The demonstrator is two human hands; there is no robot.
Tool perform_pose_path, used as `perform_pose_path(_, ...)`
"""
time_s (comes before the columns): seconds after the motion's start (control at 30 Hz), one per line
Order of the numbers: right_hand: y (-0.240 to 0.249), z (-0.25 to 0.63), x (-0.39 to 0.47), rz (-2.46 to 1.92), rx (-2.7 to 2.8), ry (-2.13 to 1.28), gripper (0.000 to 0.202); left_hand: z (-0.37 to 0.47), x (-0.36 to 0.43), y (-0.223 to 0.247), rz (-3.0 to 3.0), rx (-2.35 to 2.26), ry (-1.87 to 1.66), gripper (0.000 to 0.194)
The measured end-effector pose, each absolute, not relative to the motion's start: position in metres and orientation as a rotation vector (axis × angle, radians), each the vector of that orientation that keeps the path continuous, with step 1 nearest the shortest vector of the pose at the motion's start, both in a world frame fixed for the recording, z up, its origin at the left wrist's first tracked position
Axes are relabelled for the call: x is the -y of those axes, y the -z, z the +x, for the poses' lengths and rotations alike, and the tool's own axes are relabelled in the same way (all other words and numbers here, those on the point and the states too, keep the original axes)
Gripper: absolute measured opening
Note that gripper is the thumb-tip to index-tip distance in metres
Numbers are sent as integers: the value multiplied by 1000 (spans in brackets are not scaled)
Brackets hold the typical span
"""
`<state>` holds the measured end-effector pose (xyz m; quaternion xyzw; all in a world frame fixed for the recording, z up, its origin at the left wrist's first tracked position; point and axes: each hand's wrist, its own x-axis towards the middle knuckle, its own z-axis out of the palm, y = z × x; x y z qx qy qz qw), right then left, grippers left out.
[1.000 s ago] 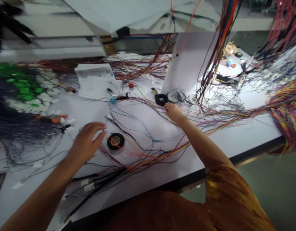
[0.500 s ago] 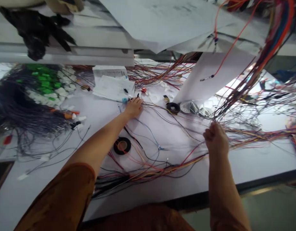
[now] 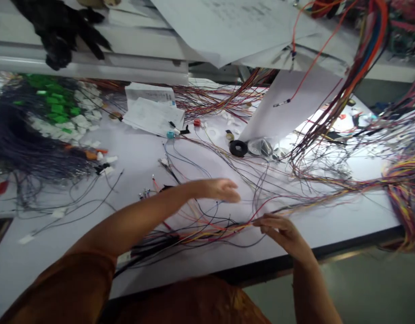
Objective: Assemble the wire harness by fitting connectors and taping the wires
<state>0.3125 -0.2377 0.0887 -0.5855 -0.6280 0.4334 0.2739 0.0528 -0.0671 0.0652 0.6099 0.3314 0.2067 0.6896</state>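
Note:
My left hand [image 3: 223, 190] hangs over the middle of the white table, blurred, its fingers loosely apart with nothing visible in them. My right hand [image 3: 278, 228] is at the wire bundle [image 3: 207, 234] near the front edge. Its fingertips touch the red and yellow wires, and the thumb stands apart from them. Behind both hands, long thin wires [image 3: 234, 164] run from a teal connector [image 3: 170, 135] toward the right. Loose stripped wire ends [image 3: 145, 193] lie beside my left forearm, which covers most of what is under it.
A heap of dark wires [image 3: 28, 130] with green and white connectors fills the left. Papers [image 3: 153, 117], a red connector [image 3: 196, 122] and a black tape roll [image 3: 238, 148] lie at the back. Thick wires [image 3: 376, 49] hang from the shelf [image 3: 143, 49]. More wire bundles [image 3: 405, 193] drape at right.
My left hand has left the teal connector and come right and nearer. My right hand has let go of the rear wires and dropped to the front bundle. My forearm now covers the nearer tape roll.

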Motion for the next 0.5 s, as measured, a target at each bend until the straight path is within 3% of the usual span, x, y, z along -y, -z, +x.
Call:
perform_pose_path(0.07, -81, 308, 238, -1465, 1920, -1437, 29, 78, 85, -75, 989, -507, -341, 39)
perform_pose_path(0.17, -71, 308, 239, -1456, 2017, -1636, 34, 94, 74, -100, 668, -436, -561, 28)
perform_pose_path(0.33, -63, 312, 242, -1564, 1952, -1826, 31, 54, 30, -140, 800, -570, -822, 21)
perform_pose_path(0.4, -67, 313, 240, -1572, 1908, -1842, 30, 30, 22, -139, 881, -689, -972, 24)
perform_pose_path(0.5, -79, 315, 237, -1544, 1782, -1592, 30, 9, 30, -116, 883, -883, -956, 34)
